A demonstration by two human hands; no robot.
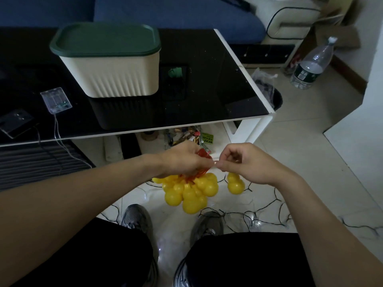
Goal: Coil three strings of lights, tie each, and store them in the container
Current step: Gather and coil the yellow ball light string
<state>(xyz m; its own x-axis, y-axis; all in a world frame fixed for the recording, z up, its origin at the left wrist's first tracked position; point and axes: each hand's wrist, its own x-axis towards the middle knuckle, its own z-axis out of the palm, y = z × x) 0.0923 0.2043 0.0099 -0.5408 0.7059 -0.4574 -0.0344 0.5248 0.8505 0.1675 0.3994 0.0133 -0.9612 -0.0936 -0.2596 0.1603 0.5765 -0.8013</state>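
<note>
My left hand [182,160] grips the red tops of a bunched string of yellow gourd-shaped lights [190,191], which hangs below it over the floor. My right hand [242,162] pinches the string just right of the left hand, and one more yellow gourd light [235,184] dangles under it. A dark-wired string of lights [267,216] lies spread on the tiled floor by my shoes. The cream container [116,77] with a closed green lid [105,39] stands on the black table. A clear battery box [56,99] with a thin wire lies at the table's left.
The black glass table [217,96] has a white edge and leg. Packets lie on the shelf beneath it [186,135]. A large plastic bottle [313,65] stands on the floor at right, beside a black bin [276,98]. A blue sofa [176,15] runs behind.
</note>
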